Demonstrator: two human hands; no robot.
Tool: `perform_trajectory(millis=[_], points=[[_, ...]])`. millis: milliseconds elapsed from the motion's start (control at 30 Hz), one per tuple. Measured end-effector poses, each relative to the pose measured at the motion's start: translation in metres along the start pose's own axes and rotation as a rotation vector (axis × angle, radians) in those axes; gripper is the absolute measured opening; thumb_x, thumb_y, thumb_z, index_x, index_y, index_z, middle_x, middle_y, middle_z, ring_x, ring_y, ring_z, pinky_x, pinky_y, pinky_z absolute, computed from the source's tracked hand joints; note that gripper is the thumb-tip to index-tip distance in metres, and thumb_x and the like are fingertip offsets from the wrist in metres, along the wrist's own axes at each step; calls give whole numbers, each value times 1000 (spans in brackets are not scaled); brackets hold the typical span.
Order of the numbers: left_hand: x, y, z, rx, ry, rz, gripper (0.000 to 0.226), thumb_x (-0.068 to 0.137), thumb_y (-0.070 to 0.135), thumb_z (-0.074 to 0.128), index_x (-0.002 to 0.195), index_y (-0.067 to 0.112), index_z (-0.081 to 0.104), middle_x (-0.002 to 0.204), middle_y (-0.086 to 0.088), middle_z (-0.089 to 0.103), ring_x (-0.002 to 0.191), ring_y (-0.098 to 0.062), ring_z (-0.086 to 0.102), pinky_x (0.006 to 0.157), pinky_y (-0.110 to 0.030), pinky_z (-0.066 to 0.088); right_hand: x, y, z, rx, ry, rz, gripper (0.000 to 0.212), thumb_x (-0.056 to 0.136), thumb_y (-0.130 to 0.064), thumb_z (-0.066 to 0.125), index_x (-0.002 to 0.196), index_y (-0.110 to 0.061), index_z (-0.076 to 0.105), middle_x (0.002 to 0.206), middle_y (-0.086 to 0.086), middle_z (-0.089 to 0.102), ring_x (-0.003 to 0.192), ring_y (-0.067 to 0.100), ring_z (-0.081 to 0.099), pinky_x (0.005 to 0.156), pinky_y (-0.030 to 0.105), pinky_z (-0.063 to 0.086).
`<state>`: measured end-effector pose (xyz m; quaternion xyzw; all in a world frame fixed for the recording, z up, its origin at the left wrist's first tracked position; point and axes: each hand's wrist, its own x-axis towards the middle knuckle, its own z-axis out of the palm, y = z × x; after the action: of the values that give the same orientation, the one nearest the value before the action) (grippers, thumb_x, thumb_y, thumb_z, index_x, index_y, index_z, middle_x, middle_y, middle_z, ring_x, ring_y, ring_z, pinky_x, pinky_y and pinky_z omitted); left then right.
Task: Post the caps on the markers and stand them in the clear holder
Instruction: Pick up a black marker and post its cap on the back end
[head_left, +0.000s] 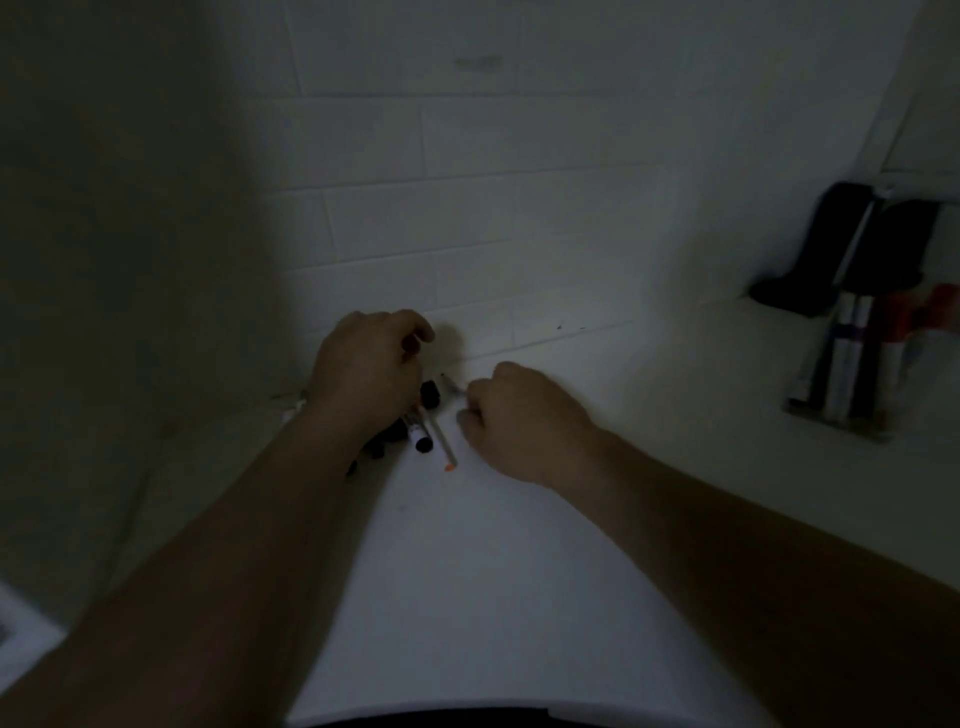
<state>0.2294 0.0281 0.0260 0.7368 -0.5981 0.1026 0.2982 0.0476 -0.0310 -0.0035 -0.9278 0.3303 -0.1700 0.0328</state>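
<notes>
Head view, dim light. Left hand (363, 364) at frame centre, fingers curled down over a cluster of markers (421, 431) and black caps (430, 393) on the white worktop (493, 571); exact grip unclear. Right hand (511, 421) just right of it, fingers curled tight, pinching a thin pen (453, 385) at its tip. Orange-tipped marker (441, 441) lies between the hands. Clear holder (852, 364), markers upright inside, stands far right, well apart.
</notes>
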Motion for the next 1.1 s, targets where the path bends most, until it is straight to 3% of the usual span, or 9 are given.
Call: perform_trajectory(millis=[100, 233, 333, 467, 700, 767, 900, 1000, 1100], points=[[-2, 2, 5, 75, -127, -54, 40, 78, 28, 56, 116, 33, 66, 111, 5, 69, 109, -26, 50, 90, -38, 46, -7, 30, -10, -48, 8, 126, 20, 98, -38, 45, 107, -21, 47, 101, 11, 63, 90, 34, 62, 67, 32, 40], [0, 3, 10, 214, -261, -36, 50, 77, 55, 52, 124, 41, 60, 119, 9, 66, 116, -28, 46, 96, -42, 37, -26, 76, -37, -23, -11, 249, 17, 102, -39, 42, 96, -25, 34, 80, 2, 54, 65, 23, 54, 61, 33, 40], [-1, 8, 14, 249, -288, -13, 55, 76, 58, 45, 128, 44, 56, 122, 8, 63, 117, -29, 43, 97, -45, 33, -52, 104, -44, -23, 84, 312, 17, 103, -40, 42, 94, -26, 38, 73, 1, 53, 59, 19, 52, 54, 34, 42], [-3, 19, 14, 313, -342, -6, 61, 74, 57, 39, 133, 47, 51, 128, 3, 58, 121, -31, 41, 96, -48, 32, -73, 125, -44, 308, 253, 410, 16, 101, -33, 51, 92, -23, 43, 73, 6, 55, 61, 25, 54, 55, 34, 43], [-3, 33, 15, 410, -312, 69, 36, 88, 42, 47, 120, 49, 61, 122, 9, 61, 112, -29, 47, 93, -46, 34, -75, 131, -41, 422, 248, 360, 14, 99, -30, 51, 93, -25, 41, 72, 6, 56, 61, 26, 54, 58, 40, 45], [3, 41, 15, 337, -238, 119, 33, 89, 46, 45, 116, 46, 63, 116, 9, 65, 106, -27, 54, 91, -43, 41, -73, 135, -42, 472, 283, 358, 9, 101, -29, 50, 107, -28, 44, 79, 4, 59, 64, 20, 57, 57, 35, 42], [13, 80, 15, -144, -177, 160, 10, 96, 30, 60, 104, 33, 65, 101, 10, 68, 92, -12, 61, 79, -27, 45, -73, 141, -41, 480, 333, 317, 38, 103, -17, 44, 140, -30, 46, 101, 3, 66, 85, 22, 61, 74, 33, 47], [15, 112, 26, -305, -171, 114, 17, 89, 19, 71, 98, 31, 63, 96, 14, 68, 88, -4, 62, 76, -19, 47, -71, 144, -43, 361, 357, 283, 36, 100, -11, 47, 130, -26, 59, 111, 6, 67, 95, 25, 60, 82, 34, 48], [14, 121, 54, -322, -117, 43, 22, 83, 13, 75, 95, 30, 68, 94, 15, 68, 88, -5, 62, 71, -3, 40, -72, 147, -46, 287, 373, 266, 21, 97, -22, 55, 114, -30, 66, 102, 1, 68, 89, 21, 61, 79, 33, 50]])
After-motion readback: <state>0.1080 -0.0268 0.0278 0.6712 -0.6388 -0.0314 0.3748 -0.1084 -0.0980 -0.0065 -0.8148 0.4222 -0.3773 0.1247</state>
